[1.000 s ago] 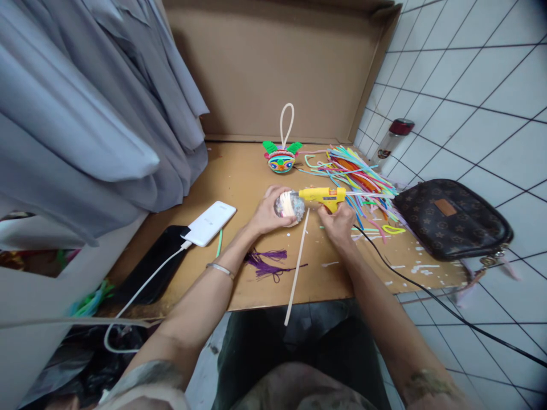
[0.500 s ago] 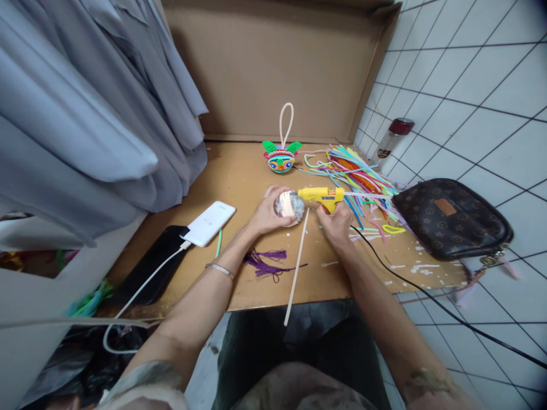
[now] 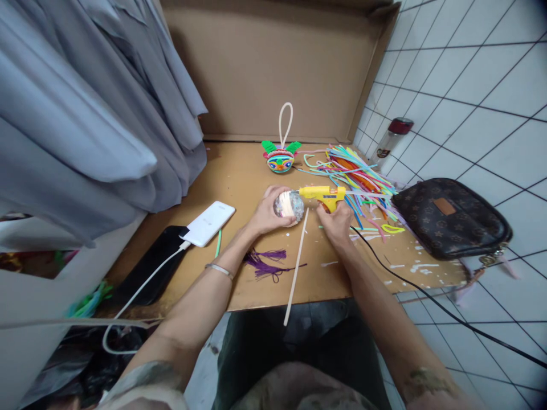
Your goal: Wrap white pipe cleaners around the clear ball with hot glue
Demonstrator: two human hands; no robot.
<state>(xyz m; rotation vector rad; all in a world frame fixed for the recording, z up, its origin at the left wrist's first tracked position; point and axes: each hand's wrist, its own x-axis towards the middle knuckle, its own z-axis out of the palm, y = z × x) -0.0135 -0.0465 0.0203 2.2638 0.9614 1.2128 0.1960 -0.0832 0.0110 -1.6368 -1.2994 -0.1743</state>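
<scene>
My left hand (image 3: pixel 270 212) is wrapped round the left side of a small grey ball (image 3: pixel 296 207) that has a cream strip across its front. In my right hand (image 3: pixel 337 221) is the grip of a yellow glue gun (image 3: pixel 318 195), its nozzle pointing left at the ball's upper right edge. A clear glue stick juts from the gun's back. Below the ball lie a cream pipe cleaner (image 3: pixel 297 267) and purple tassels (image 3: pixel 267 263). Behind it sits a colourful lion-head ornament (image 3: pixel 281 160) with green ears and a cream loop.
Many coloured pipe cleaners (image 3: pixel 361 176) lie at the back right, beside a brown bag (image 3: pixel 453 219) and a red-capped bottle (image 3: pixel 391 141). A white power bank (image 3: pixel 210 223) with a cable rests by a black phone (image 3: pixel 149 267). Grey cloth (image 3: pixel 102 108) hangs at left.
The glue gun has tilted and moved slightly up and to the right, with its nozzle tip now showing beside the ball. My left hand and the ball have hardly moved.
</scene>
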